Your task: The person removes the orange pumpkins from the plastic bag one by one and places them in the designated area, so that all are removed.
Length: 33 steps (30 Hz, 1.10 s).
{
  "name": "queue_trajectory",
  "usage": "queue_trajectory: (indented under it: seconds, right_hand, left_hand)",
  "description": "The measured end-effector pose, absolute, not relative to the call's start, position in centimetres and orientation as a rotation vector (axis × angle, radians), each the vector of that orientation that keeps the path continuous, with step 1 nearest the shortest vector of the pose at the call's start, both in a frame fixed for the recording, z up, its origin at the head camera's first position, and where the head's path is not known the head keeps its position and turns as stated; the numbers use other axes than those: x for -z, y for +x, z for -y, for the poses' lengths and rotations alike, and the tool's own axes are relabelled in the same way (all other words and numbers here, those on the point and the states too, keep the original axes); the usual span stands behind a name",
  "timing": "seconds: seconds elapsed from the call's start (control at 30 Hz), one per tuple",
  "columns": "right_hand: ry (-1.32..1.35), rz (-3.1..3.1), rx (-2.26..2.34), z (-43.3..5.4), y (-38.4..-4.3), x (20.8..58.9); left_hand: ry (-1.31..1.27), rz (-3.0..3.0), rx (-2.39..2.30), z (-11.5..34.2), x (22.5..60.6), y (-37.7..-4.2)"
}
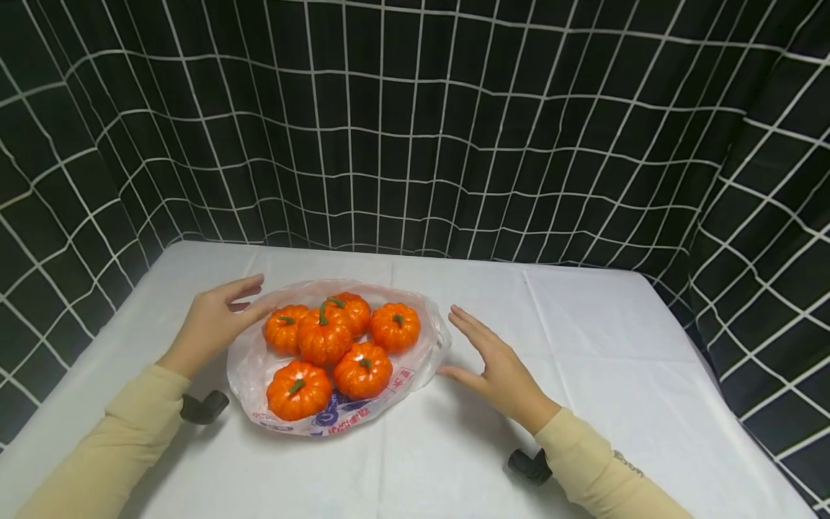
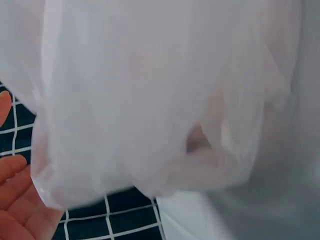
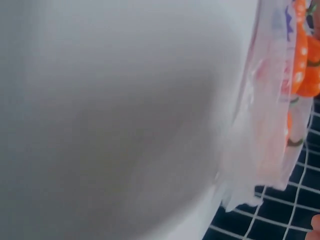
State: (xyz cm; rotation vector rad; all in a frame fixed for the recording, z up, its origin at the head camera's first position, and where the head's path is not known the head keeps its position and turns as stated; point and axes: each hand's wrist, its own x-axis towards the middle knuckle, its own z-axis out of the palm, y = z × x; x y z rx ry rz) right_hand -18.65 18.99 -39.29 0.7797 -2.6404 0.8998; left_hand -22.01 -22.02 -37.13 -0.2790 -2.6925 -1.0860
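Observation:
Several small orange pumpkins (image 1: 326,336) with green stems lie grouped on a crumpled, translucent plastic bag (image 1: 429,353) with red and blue print. At the bag's left edge is my left hand (image 1: 210,321), fingers loosely bent; whether it touches the plastic I cannot tell. My right hand (image 1: 502,371) is held just off the bag's right edge, fingers extended and holding nothing. White plastic (image 2: 130,100) fills much of the left wrist view, with part of the left hand (image 2: 22,210) beside it. In the right wrist view, the bag's side (image 3: 265,130) and some pumpkins (image 3: 311,65) show.
A white cloth (image 1: 583,339) with fold creases covers the table. Black curtains with a white grid (image 1: 415,130) stand behind it and along both sides. A small black device (image 1: 204,408) is at the left wrist, and another (image 1: 530,467) at the right.

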Motion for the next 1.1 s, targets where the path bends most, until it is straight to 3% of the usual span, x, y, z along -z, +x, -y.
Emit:
queue_trajectory:
  seconds: [1.1]
  right_hand:
    - [0.881,2.633,-1.350,-10.3,-18.2,39.1]
  left_hand:
    - [-0.102,2.633,1.159,21.0,38.6,-21.2]
